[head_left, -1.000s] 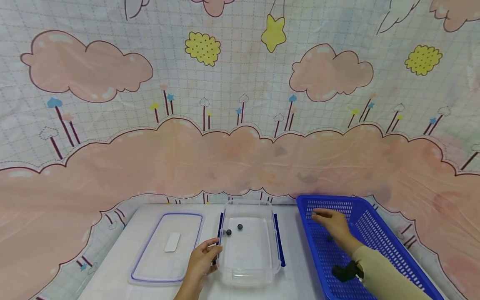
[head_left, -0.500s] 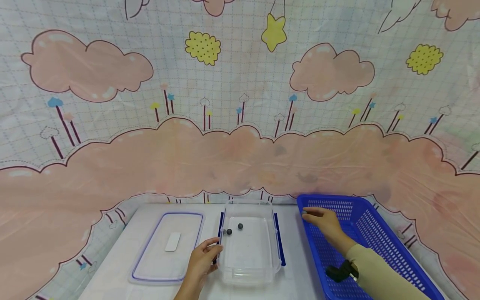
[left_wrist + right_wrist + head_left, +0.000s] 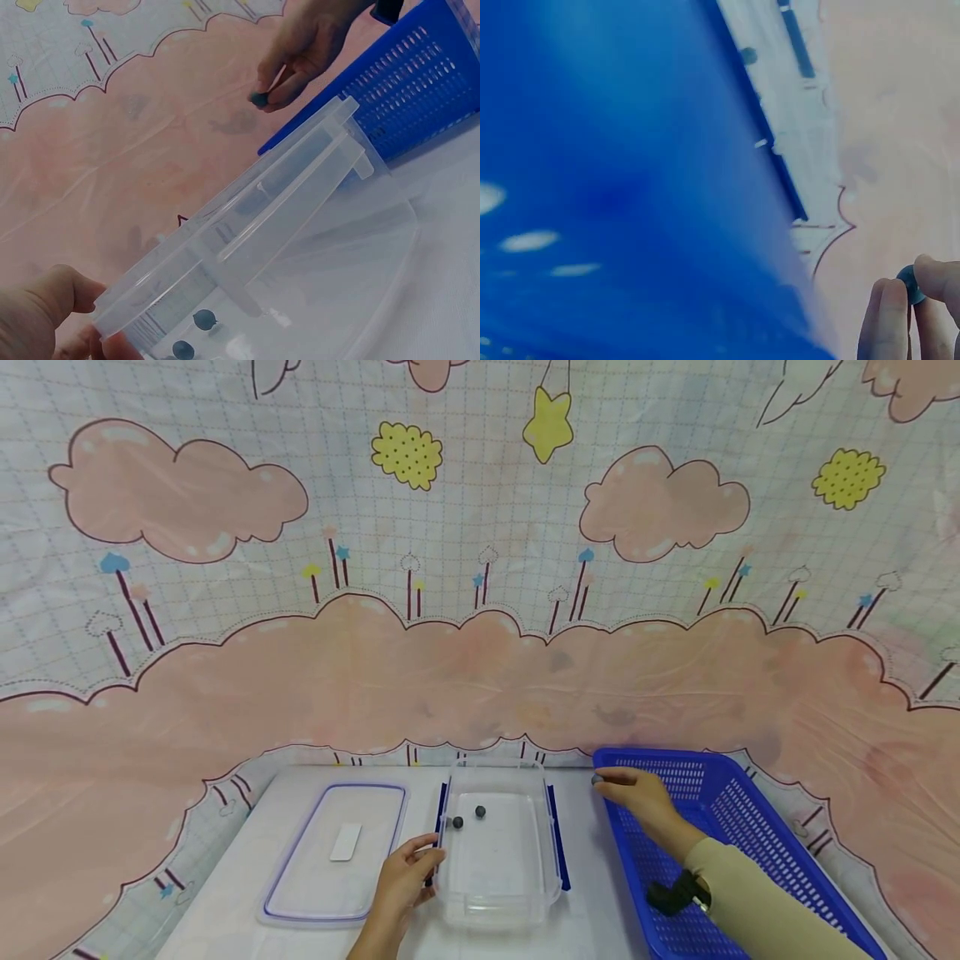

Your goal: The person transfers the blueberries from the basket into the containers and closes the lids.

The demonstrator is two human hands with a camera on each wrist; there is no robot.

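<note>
My right hand (image 3: 643,800) pinches a small dark blue-grey ball (image 3: 597,780) between thumb and fingertips, above the left rim of the blue plastic basket (image 3: 615,839). The pinched ball (image 3: 907,282) is partly covered by the fingers in the right wrist view. My left hand (image 3: 401,878) grips the left side of a clear plastic container (image 3: 498,906), thumb and fingers at its rim. Two similar balls lie in the container near its left wall; in the left wrist view, one ball (image 3: 205,319) shows a small pointed tip beside the other ball (image 3: 183,350).
A clear lid (image 3: 315,893) with a blue seal lies left of the container, a white rectangular piece (image 3: 346,842) at its middle. Dark blue side latches (image 3: 559,843) flank the container. A printed cloth (image 3: 480,685) hangs behind the white table (image 3: 588,893).
My right hand has moved left with the ball, from over the inside of the basket to its left rim. The left hand and the container have stayed in place.
</note>
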